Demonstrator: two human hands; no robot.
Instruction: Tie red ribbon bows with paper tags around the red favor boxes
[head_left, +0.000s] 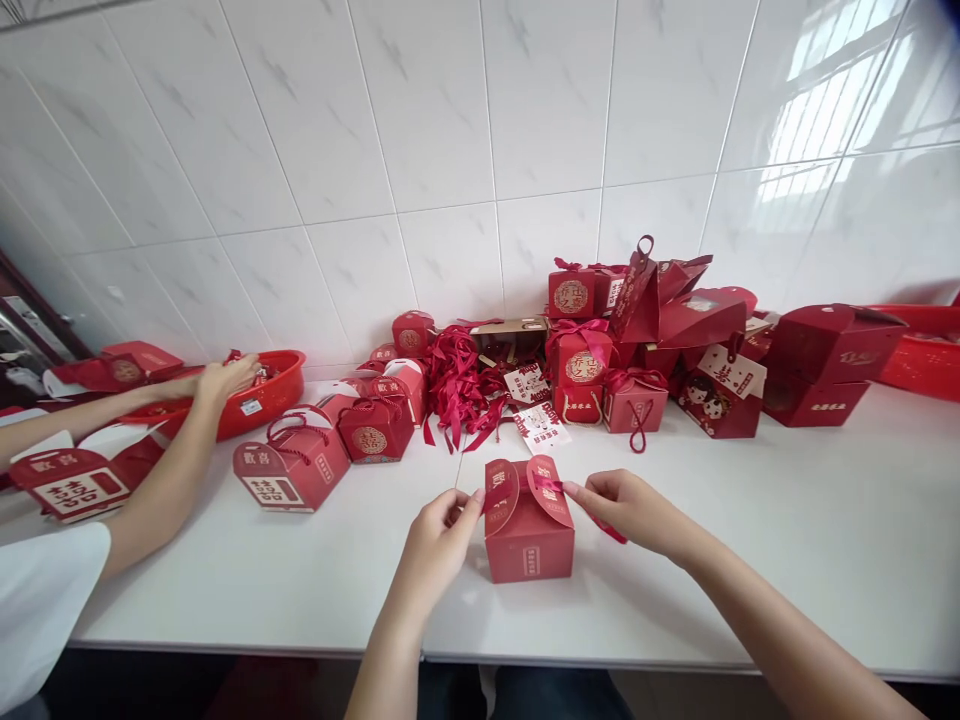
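Observation:
A red gift box with a folded, petal-like top stands upright on the white table in front of me. Across its top runs a dark red ribbon. At the box's left side, my left hand is closed, thumb and fingers pinched by the ribbon's end. My right hand pinches the ribbon at the right side, and a loose red tail hangs below its fingers. Behind the box lie a white printed card and a heap of red ribbons.
Finished-looking red boxes stand to the left, with more boxes stacked at the back right. A co-worker's arms reach into a red plastic basin on the left. Another red basin sits far right, and a tiled wall rises behind.

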